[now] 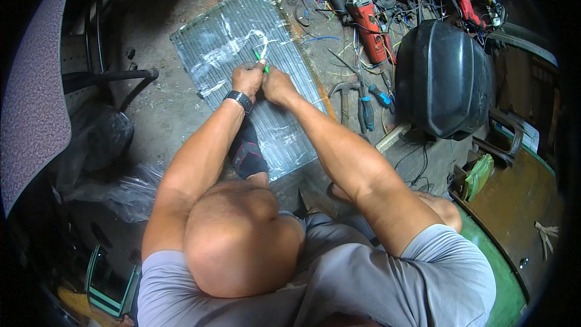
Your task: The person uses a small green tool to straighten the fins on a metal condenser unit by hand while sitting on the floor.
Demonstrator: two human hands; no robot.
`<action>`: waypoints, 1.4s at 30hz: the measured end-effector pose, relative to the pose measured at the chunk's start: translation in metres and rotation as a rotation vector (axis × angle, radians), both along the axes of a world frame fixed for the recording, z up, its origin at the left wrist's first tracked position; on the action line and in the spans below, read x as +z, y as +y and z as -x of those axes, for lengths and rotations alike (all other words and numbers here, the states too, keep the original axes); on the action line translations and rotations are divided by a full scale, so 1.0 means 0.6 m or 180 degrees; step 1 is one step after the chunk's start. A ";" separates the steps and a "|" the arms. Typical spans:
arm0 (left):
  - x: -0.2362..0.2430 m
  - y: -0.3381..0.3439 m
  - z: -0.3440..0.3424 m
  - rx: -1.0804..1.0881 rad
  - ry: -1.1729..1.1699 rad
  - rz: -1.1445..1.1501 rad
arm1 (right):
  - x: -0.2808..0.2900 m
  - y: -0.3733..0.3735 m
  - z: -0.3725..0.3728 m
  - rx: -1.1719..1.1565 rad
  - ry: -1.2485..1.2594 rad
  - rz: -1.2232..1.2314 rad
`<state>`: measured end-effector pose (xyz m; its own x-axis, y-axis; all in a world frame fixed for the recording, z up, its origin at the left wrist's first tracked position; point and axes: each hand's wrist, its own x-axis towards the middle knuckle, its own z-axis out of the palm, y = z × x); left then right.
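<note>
My left hand (248,79), with a dark watch on its wrist, is closed beside my right hand (279,86), also closed. Between their fingertips sits a slim green piece (258,56), perhaps a wire or a strip; its kind is too small to tell. A white cable (261,37) curves away from the same spot. Both hands are low over a grey ribbed sheet (278,139), scuffed with whitish marks, on the floor. My fingers hide where the cable and the green piece meet.
Right of the sheet lie a hammer (345,94), blue-handled tools (367,112) and a red angle grinder (368,27) among tangled wires. A black rounded case (445,79) stands further right. Crumpled clear plastic (130,191) lies at left, below a dark metal bar (115,77).
</note>
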<state>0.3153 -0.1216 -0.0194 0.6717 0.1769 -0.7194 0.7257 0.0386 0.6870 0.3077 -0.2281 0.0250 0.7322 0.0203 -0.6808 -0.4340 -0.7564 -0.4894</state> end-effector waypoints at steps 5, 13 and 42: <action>-0.001 -0.005 0.019 -0.0029 0.0023 0.0148 | -0.001 -0.010 0.018 0.0005 0.0032 -0.0050; 0.000 -0.016 0.050 -0.0062 0.0035 0.0237 | 0.002 -0.022 0.050 -0.0063 0.0045 -0.0062; 0.006 -0.051 0.122 -0.0519 0.0460 0.0381 | 0.011 -0.071 0.142 -0.0138 0.0086 -0.0086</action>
<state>0.2423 -0.1519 -0.0161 0.5730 -0.0175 -0.8194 0.8193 -0.0122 0.5732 0.2227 -0.2704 0.0317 0.7141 0.0077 -0.7000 -0.4795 -0.7232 -0.4971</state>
